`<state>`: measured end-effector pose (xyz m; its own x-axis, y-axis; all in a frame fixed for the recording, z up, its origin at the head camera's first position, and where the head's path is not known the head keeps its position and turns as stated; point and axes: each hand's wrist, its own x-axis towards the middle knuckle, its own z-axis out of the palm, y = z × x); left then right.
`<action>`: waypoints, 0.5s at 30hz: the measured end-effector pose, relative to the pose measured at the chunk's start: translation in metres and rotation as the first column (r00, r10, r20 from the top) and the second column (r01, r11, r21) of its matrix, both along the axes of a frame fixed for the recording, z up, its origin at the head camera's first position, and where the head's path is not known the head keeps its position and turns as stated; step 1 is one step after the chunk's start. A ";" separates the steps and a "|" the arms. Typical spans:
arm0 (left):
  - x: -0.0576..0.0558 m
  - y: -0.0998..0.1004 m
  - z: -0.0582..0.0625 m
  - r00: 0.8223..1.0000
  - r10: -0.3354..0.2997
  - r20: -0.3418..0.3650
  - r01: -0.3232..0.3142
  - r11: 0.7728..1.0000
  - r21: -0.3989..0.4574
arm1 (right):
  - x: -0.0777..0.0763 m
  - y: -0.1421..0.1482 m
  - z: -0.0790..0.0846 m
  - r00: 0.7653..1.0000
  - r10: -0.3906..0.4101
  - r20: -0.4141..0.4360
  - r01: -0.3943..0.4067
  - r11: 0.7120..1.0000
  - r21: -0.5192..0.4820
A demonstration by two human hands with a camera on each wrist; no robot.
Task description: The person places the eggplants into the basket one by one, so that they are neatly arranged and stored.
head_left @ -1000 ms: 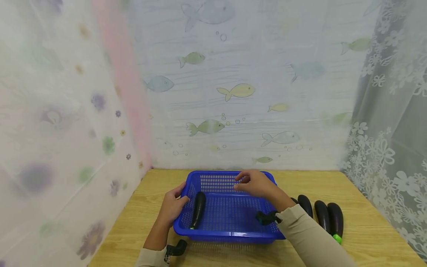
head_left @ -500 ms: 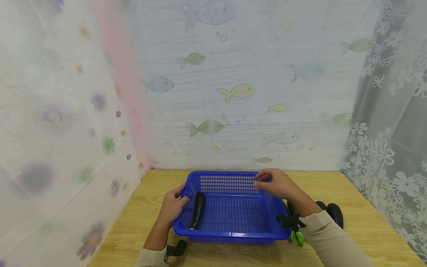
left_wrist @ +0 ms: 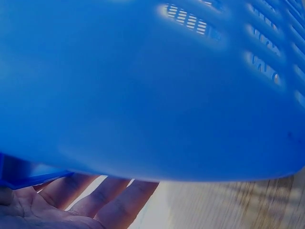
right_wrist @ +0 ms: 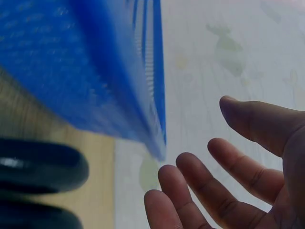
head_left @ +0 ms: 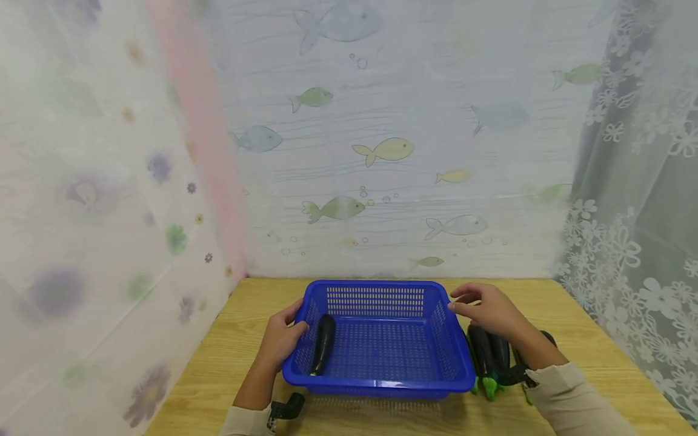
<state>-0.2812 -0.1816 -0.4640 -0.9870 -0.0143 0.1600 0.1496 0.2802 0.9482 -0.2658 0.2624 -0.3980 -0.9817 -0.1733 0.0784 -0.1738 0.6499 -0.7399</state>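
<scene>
A blue plastic basket (head_left: 376, 384) with slotted walls stands on the table, one dark eggplant (head_left: 324, 344) lying along its left inner side. At the basket's left rim my left hand (head_left: 280, 336) grips it, thumb over the edge and fingers outside; the left wrist view shows these fingers (left_wrist: 112, 198) beneath the rim. My right hand (head_left: 493, 312) hovers beside the basket's right rim, holding nothing, its fingers loosely bent and spread. Below it several eggplants (head_left: 481, 351) with green stems lie right of the basket, partly hidden by the right hand and forearm.
The wooden table (head_left: 578, 357) runs back to a fish-printed curtain (head_left: 387, 181). A flower-printed sheet (head_left: 109, 242) hangs along the left side, and a sheer curtain with white flowers (head_left: 627, 242) on the right. Small black cameras (head_left: 288, 406) sit at both wrists.
My right hand has moved right, from above the basket to just outside its right rim, over the eggplants. The left hand has kept its grip; basket and inner eggplant stay put.
</scene>
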 end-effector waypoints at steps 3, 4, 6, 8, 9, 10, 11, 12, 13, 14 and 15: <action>-0.001 -0.001 -0.001 1.000 0.003 -0.002 -0.003 1.000 -0.006 | 0.004 0.011 -0.003 1.000 -0.017 0.004 0.017 1.000 -0.009; -0.002 -0.001 -0.002 1.000 0.005 -0.003 -0.005 1.000 -0.006 | 0.006 0.014 -0.004 1.000 -0.022 0.001 0.022 1.000 -0.007; -0.003 -0.001 -0.003 1.000 0.008 0.004 -0.008 1.000 -0.006 | 0.009 0.022 -0.007 0.999 -0.035 -0.001 0.035 0.999 0.002; -0.004 -0.001 -0.004 1.000 0.006 0.001 -0.006 1.000 -0.010 | 0.012 0.030 -0.010 0.999 -0.049 -0.002 0.049 0.999 0.016; -0.005 -0.001 -0.005 1.000 0.004 0.001 -0.004 1.000 -0.011 | 0.013 0.034 -0.012 0.998 -0.061 -0.002 0.061 0.998 0.028; -0.005 -0.001 -0.005 1.000 0.004 0.002 -0.004 1.000 -0.011 | 0.015 0.039 -0.014 0.998 -0.068 -0.002 0.068 0.997 0.039; -0.005 -0.001 -0.005 1.000 0.001 0.002 -0.001 1.000 -0.012 | 0.016 0.044 -0.016 0.997 -0.074 -0.006 0.075 0.996 0.054; -0.005 -0.002 -0.005 1.000 -0.001 0.001 0.001 1.000 -0.013 | 0.017 0.048 -0.017 0.997 -0.082 -0.005 0.082 0.994 0.066; -0.005 -0.002 -0.005 1.000 -0.003 -0.001 0.003 1.000 -0.014 | 0.019 0.053 -0.019 0.996 -0.091 -0.004 0.091 0.993 0.077; -0.005 -0.002 -0.005 1.000 -0.004 -0.001 0.004 1.000 -0.013 | 0.020 0.058 -0.020 0.995 -0.101 0.000 0.101 0.991 0.085; -0.005 -0.002 -0.005 1.000 -0.005 -0.001 0.005 1.000 -0.011 | 0.021 0.063 -0.021 0.994 -0.109 0.003 0.108 0.990 0.094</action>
